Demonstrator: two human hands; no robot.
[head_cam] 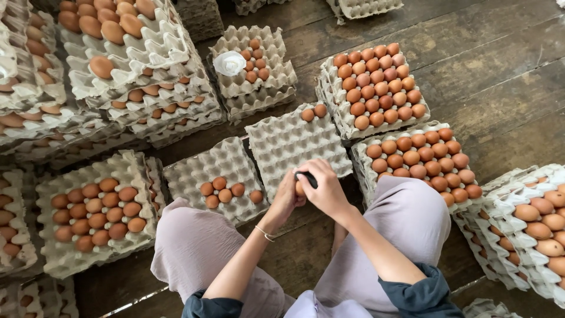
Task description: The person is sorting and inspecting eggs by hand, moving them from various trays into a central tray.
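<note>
Egg check at frame centre
Left hand (pixel 286 197) grasping brown egg (pixel 299 188); right hand (pixel 322 187) clenched on small black object (pixel 307 178), above grey tray (pixel 288 144).

one brown egg (pixel 299 188) i hold between my hands, mostly hidden by fingers, small black object (pixel 308 178) pressed on top, above grey tray edge

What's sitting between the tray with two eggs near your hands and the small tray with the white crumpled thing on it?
Nothing: in the head view only bare wooden floor separates the two-egg tray from the stack under the white crumpled thing.
</note>
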